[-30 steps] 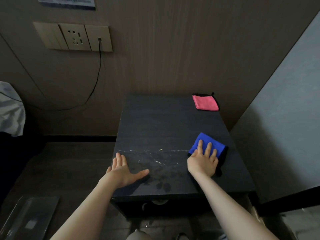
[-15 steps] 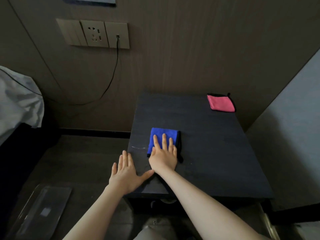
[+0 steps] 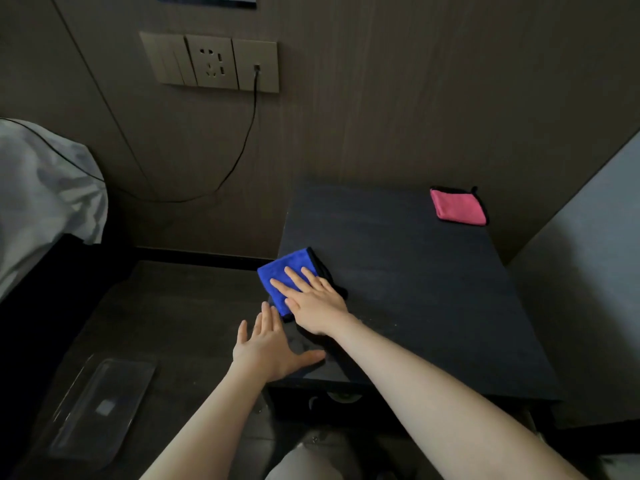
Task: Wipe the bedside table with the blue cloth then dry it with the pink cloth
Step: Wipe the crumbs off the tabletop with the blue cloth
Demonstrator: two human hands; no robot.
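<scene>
While the right hand (image 3: 313,303) lay flat on the folded bright blue microfibre cloth (image 3: 285,277), fingers stretched out and a bit fanned, it pressed the cloth down at the left edge of the dark, wood-grain bedside table (image 3: 415,289). The cloth's left corner actually poked out past that edge, and a black trim showed along its far-right side. Nothing was being pinched, just palm and fingers on top.

The left hand (image 3: 266,348) was spread wide too, thumb sticking out to the right, sitting at the table's near-left corner, just this side of the cloth. Couldn't really tell if the fingers were touching the top or hanging over the floor beyond the edge. It gripped nothing.

Way over at the far-right corner of the tabletop sat the folded pink cloth with black edging (image 3: 459,207), well apart from both hands, untouched.

Other stuff around: a beige wall socket panel (image 3: 211,62) up on the brown wall, with a thin black cable (image 3: 239,157) plugged into its right plate and drooping off to the left. Rumpled white bedding (image 3: 45,202) was at the left, and a clear plastic tray-like thing (image 3: 100,407) lay on the dark floor near the bottom left.
</scene>
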